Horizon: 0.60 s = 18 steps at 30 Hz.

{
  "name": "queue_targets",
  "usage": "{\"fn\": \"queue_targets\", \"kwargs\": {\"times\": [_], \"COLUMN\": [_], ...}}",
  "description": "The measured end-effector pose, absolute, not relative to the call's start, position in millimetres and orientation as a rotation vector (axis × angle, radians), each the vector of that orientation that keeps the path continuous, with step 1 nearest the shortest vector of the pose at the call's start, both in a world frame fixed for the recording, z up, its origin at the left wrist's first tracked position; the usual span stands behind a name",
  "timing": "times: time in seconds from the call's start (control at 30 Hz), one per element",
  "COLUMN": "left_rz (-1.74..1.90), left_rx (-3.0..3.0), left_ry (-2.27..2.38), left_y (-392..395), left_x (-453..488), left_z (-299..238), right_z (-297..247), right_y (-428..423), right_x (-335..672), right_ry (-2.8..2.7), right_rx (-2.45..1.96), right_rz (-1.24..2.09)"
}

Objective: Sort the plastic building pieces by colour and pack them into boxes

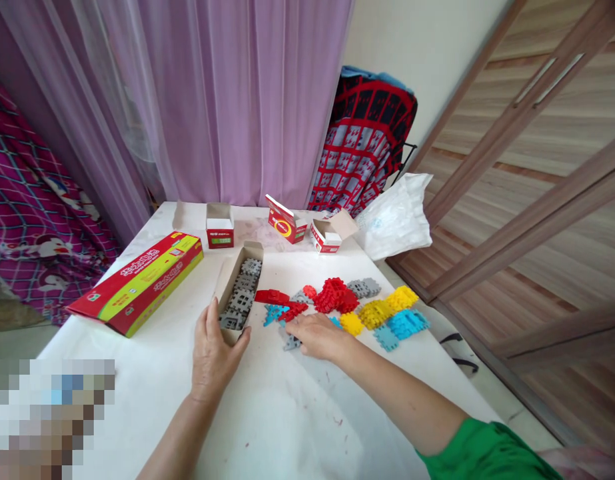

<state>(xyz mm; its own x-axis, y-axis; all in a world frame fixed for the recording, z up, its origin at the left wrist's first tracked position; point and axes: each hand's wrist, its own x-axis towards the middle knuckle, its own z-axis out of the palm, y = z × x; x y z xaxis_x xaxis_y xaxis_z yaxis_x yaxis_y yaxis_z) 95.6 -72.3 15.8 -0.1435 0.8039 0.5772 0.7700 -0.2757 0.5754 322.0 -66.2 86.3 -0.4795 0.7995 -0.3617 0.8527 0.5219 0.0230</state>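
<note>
My left hand (213, 353) grips the near end of a long open cardboard box (226, 280), thumb on one side and fingers on the other. The box holds a row of grey interlocking plastic pieces (241, 292). My right hand (318, 335) lies palm down on the white table (267, 413), its fingers closed over a grey piece (290, 344) beside a light blue one (273, 313). Just beyond it sit loose piles of red pieces (333, 295), yellow pieces (382, 308), blue pieces (405, 325) and grey pieces (364, 288).
A long red and yellow carton (137, 283) lies at the table's left. Three small red and white boxes (220, 227) (286, 220) (328, 235) stand at the far edge, beside a white plastic bag (397, 220). Purple curtains hang behind; a wooden wardrobe is at right.
</note>
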Motion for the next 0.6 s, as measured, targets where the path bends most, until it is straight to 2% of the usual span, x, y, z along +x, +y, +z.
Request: {"fn": "queue_targets", "kwargs": {"times": [0.1, 0.23, 0.37, 0.47, 0.6], "left_rz": [1.399, 1.371, 1.356, 1.345, 1.352], "left_rx": [2.003, 1.998, 2.014, 2.008, 2.006], "left_ry": [1.886, 1.898, 1.906, 1.923, 1.924], "left_y": [-72.4, -71.8, -71.4, -71.1, -69.8], "left_x": [95.2, 94.3, 94.0, 94.2, 93.6], "left_z": [18.0, 18.7, 18.7, 18.4, 16.4], "right_z": [97.2, 139.8, 177.2, 170.9, 132.0], "right_y": [-70.1, -69.4, -49.3, -23.4, 4.8], "right_x": [330.4, 371.5, 437.0, 474.0, 491.6], "right_ry": [2.432, 2.437, 2.097, 1.932, 2.110], "right_rx": [1.390, 1.594, 1.871, 1.981, 1.676], "right_rz": [-0.285, -0.356, -0.172, 0.072, 0.082]}}
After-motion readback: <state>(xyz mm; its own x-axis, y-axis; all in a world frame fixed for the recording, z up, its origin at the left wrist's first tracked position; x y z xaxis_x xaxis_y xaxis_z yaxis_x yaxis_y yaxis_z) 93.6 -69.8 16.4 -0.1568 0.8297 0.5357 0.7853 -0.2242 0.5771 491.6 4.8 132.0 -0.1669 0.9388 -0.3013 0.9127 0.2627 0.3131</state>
